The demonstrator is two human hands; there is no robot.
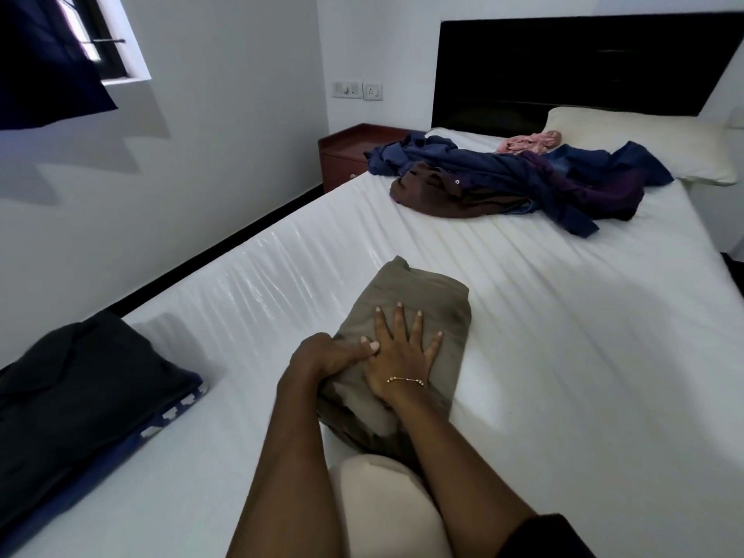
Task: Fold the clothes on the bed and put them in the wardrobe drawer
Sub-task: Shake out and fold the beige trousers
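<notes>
A home bedroom: a bed [523, 316] with a white sheet fills the view, its dark headboard [563, 70] at one o'clock with a pillow [644, 134] below it. A wooden bedside table [350, 155] stands at twelve, wall switches [356, 90] above it, a curtained window [100, 42] at ten o'clock

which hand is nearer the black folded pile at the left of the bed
Left. The left hand grips the near-left edge of the folded olive garment, on the side facing the black folded pile. The right hand lies flat on the garment, farther from the pile.
</notes>
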